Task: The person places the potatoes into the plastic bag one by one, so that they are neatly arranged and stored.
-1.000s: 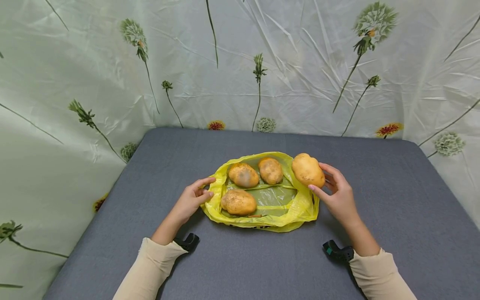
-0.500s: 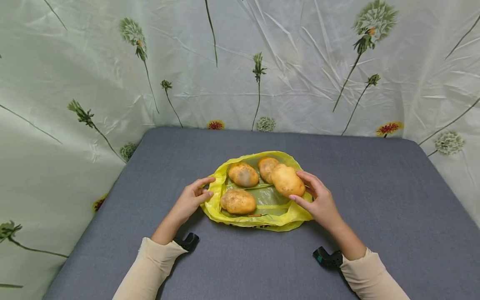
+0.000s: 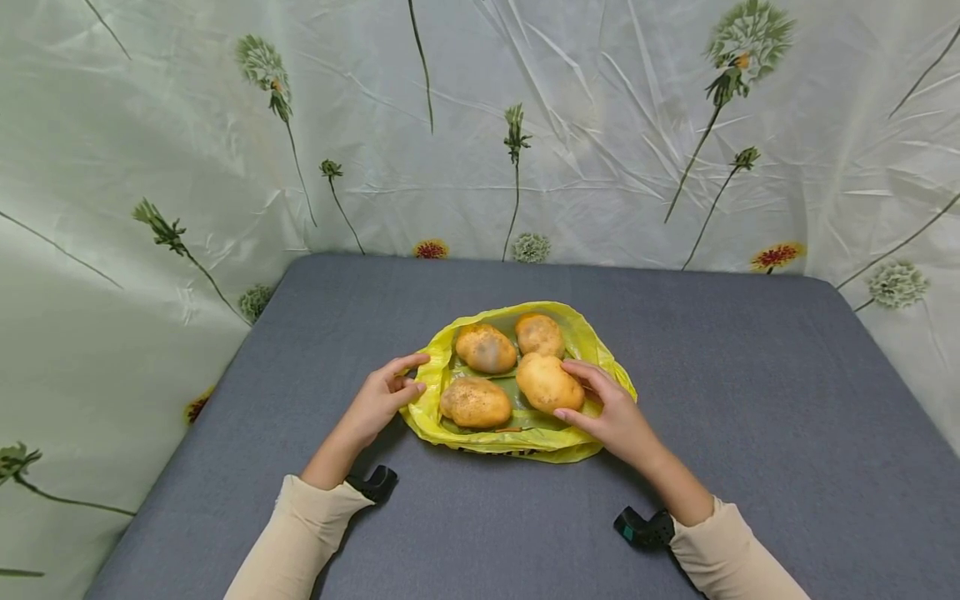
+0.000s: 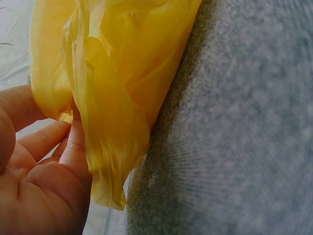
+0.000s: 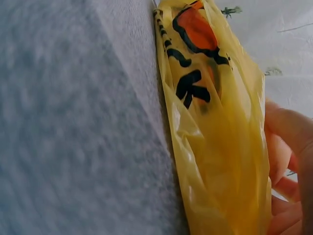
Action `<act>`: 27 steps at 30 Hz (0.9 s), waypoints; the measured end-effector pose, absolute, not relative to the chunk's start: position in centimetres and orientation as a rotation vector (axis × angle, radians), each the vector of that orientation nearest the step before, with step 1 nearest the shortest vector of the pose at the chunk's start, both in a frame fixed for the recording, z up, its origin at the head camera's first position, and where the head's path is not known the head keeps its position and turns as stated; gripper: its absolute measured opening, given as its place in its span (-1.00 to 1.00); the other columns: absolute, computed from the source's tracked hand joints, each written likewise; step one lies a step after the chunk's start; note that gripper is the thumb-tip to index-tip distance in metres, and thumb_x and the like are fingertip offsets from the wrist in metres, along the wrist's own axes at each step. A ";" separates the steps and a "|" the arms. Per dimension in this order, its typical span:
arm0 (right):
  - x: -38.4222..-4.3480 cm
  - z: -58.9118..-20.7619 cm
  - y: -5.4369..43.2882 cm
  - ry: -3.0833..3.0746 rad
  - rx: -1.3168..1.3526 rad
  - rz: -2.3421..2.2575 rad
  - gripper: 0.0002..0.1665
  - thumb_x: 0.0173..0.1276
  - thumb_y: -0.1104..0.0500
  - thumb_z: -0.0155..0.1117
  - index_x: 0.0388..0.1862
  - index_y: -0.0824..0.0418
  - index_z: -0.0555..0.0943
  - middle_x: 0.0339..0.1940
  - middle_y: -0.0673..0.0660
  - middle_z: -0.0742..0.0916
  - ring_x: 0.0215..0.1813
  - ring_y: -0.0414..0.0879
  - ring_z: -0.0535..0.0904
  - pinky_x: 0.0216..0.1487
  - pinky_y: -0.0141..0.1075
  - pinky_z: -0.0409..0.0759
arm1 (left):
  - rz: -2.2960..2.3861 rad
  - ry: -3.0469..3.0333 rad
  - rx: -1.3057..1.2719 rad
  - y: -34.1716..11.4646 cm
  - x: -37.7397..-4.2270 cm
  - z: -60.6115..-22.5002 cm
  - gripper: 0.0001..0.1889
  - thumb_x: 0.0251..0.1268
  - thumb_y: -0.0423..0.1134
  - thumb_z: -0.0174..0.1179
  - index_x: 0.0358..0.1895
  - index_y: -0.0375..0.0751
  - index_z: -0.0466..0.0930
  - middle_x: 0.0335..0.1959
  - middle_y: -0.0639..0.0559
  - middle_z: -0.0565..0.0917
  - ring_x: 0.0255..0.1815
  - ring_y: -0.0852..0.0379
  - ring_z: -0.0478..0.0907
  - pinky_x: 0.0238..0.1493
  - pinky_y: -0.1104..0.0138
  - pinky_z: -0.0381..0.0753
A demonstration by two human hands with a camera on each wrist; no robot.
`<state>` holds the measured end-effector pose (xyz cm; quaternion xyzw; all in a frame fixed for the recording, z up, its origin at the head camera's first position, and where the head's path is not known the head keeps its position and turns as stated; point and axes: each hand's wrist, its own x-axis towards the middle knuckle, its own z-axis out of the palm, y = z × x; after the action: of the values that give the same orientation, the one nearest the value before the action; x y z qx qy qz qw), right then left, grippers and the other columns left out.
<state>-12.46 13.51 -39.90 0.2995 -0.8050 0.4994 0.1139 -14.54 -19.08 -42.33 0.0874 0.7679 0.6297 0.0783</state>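
Note:
A yellow plastic bag [image 3: 429, 417] lies with its mouth spread wide in the head view. Inside it rest three potatoes, one at the back left [image 3: 486, 348], one at the back right [image 3: 540, 335] and one at the front left [image 3: 476, 403]. My right hand [image 3: 618, 423] reaches over the bag's right side and holds a fourth, paler potato [image 3: 550, 383] between thumb and fingers. The bag's left rim is pinched by my left hand [image 3: 377, 406]. In the right wrist view, the bag's wall [image 5: 220, 142] hides the held potato.
The bag sits on a grey cloth-covered table [image 3: 480, 517]. Behind and to the left hangs a pale flower-printed curtain [image 3: 450, 167]. Each wrist wears a black camera mount, the left one [image 3: 375, 483] and the right one [image 3: 645, 529].
My right hand has carried the pale potato leftward and down, from over the bag's right rim to within its mouth. The left hand has kept its place on the left rim.

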 end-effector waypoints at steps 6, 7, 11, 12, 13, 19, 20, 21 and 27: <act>-12.4 -40.0 13.2 -2.429 0.893 1.426 -0.36 -0.11 0.47 0.41 0.01 0.55 0.41 0.01 0.40 0.51 0.10 0.22 0.37 0.05 -0.37 0.36 | 1.911 2.270 0.271 -19.2 -14.3 -42.0 -0.55 0.20 -0.55 0.04 0.19 -0.49 0.26 0.01 -0.36 0.36 -0.43 0.21 0.39 -0.49 0.46 0.39; -12.5 -40.1 13.2 -2.441 0.896 1.414 -0.36 -0.10 0.45 0.41 0.02 0.54 0.41 0.01 0.40 0.51 0.10 0.21 0.37 0.06 -0.38 0.36 | 1.907 2.272 0.269 -19.2 -14.3 -42.1 -0.55 0.20 -0.54 0.04 0.19 -0.49 0.27 0.01 -0.36 0.36 -0.43 0.21 0.39 -0.48 0.46 0.40; -12.8 -41.3 13.5 -2.486 0.907 1.378 -0.35 -0.07 0.41 0.42 0.04 0.49 0.41 0.04 0.36 0.50 0.11 0.19 0.38 0.08 -0.38 0.33 | 1.896 2.281 0.264 -19.3 -14.5 -42.5 -0.55 0.21 -0.49 0.08 0.19 -0.43 0.29 -0.16 -0.30 0.41 -0.42 0.22 0.39 -0.47 0.46 0.40; -13.0 -41.8 13.6 -2.497 0.905 1.369 -0.35 -0.06 0.38 0.42 0.06 0.47 0.41 0.05 0.34 0.50 0.12 0.18 0.37 0.09 -0.39 0.32 | 1.891 2.287 0.267 -19.3 -14.5 -42.6 -0.55 0.21 -0.47 0.08 0.19 -0.42 0.29 -0.22 -0.28 0.41 -0.42 0.22 0.39 -0.47 0.46 0.40; -13.2 -42.3 13.7 -2.509 0.902 1.363 -0.34 -0.06 0.36 0.43 0.07 0.44 0.41 0.06 0.32 0.50 0.13 0.16 0.37 0.10 -0.38 0.32 | 1.888 2.292 0.270 -19.3 -14.5 -42.7 -0.55 0.21 -0.46 0.09 0.19 -0.42 0.29 -0.28 -0.24 0.42 -0.43 0.21 0.39 -0.48 0.45 0.40; -13.8 -44.0 14.4 -2.562 0.886 1.339 -0.31 0.01 0.21 0.42 0.14 0.30 0.39 0.11 0.18 0.49 0.18 0.03 0.33 0.14 -0.36 0.27 | 1.893 2.285 0.269 -19.1 -14.7 -42.9 -0.54 0.21 -0.49 0.07 0.20 -0.45 0.27 -0.38 -0.14 0.45 -0.45 0.21 0.40 -0.49 0.44 0.41; -13.8 -44.1 14.4 -2.561 0.889 1.338 -0.32 0.02 0.20 0.42 0.14 0.29 0.39 0.12 0.17 0.49 0.19 0.02 0.33 0.15 -0.34 0.26 | 1.888 2.288 0.267 -19.0 -14.5 -42.5 -0.54 0.21 -0.49 0.06 0.20 -0.47 0.27 -0.36 -0.18 0.45 -0.45 0.21 0.40 -0.49 0.44 0.41; -13.8 -44.1 14.4 -2.553 0.894 1.339 -0.32 0.03 0.19 0.41 0.15 0.28 0.39 0.11 0.16 0.49 0.19 0.02 0.33 0.16 -0.35 0.25 | 1.887 2.290 0.265 -18.9 -14.4 -42.1 -0.55 0.22 -0.50 0.06 0.20 -0.48 0.26 -0.32 -0.23 0.45 -0.45 0.21 0.40 -0.48 0.44 0.41; -13.8 -43.8 14.4 -2.521 0.910 1.318 -0.35 0.06 0.24 0.39 0.14 0.31 0.38 0.09 0.17 0.50 0.14 0.02 0.37 0.12 -0.34 0.29 | 1.855 2.351 0.277 -19.1 -14.3 -42.2 -0.57 0.27 -0.40 0.05 0.21 -0.39 0.30 0.04 -0.27 0.39 -0.33 0.13 0.42 -0.43 0.41 0.43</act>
<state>-13.84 14.42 -43.77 0.3039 -0.8415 0.4399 0.0776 -14.33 -19.09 -42.18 0.0919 0.7800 0.6153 0.0670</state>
